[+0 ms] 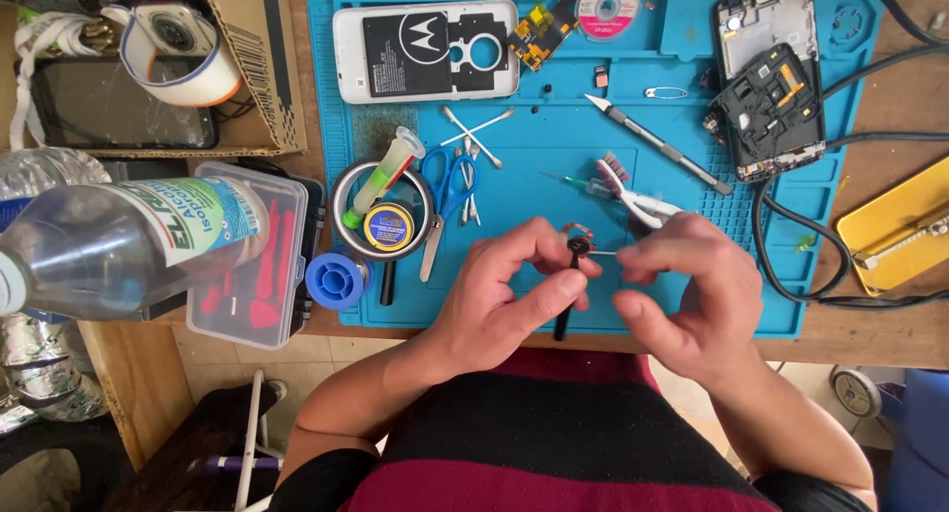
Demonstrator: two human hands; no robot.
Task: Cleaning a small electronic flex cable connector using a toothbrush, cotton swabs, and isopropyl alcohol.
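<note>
The left hand (504, 290) pinches a small black ring-shaped part with a thin black strip (573, 260) between thumb and forefinger, above the near edge of the blue repair mat (692, 309); it looks very light, thin and probably fragile, best held by its rim. The right hand (687, 290) has its fingers closed on something thin just beside it; what exactly, I cannot tell. A pink-bristled brush (625, 191), scissors (450, 191) and an opened phone (766, 107) lie near on the counter, none blocking.

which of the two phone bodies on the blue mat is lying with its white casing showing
The white-framed phone body at the mat's top left; the other, the black stripped phone body at top right, shows bare dark internals.
</note>
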